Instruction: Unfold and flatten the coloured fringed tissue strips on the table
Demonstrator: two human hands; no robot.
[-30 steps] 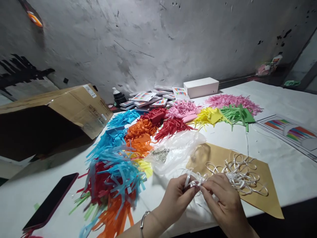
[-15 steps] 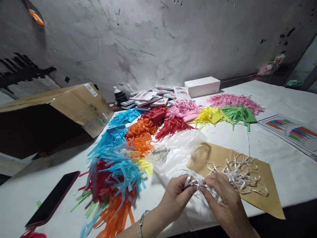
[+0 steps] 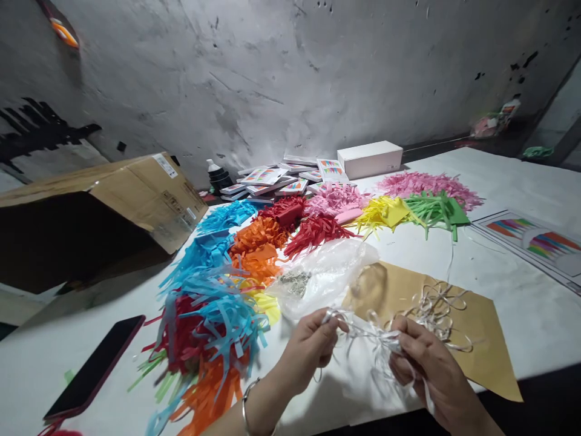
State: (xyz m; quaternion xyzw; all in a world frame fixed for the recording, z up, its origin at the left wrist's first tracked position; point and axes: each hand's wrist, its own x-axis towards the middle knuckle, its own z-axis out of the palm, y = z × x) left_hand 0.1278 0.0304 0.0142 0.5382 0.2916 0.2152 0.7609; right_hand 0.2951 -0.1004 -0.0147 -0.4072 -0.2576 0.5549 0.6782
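A tangle of white ribbon stretches between my two hands above the table's front edge. My left hand pinches its left end, with a silver bracelet at the wrist. The bunched part is gripped by my right hand, and loose strands hang below it. More white ribbon lies in loops on a brown paper envelope behind my right hand. Just beyond my left hand rests a clear plastic bag with small metallic pieces inside.
Fringed paper bundles in blue, orange, red, pink, yellow and green spread over the table. A phone and an open cardboard box are at left. Flat packs and a white box stand behind; a printed sheet lies right.
My hands have moved apart, drawing the ribbon out between them. Fewer loops lie on the envelope, and more ribbon hangs from my right hand.
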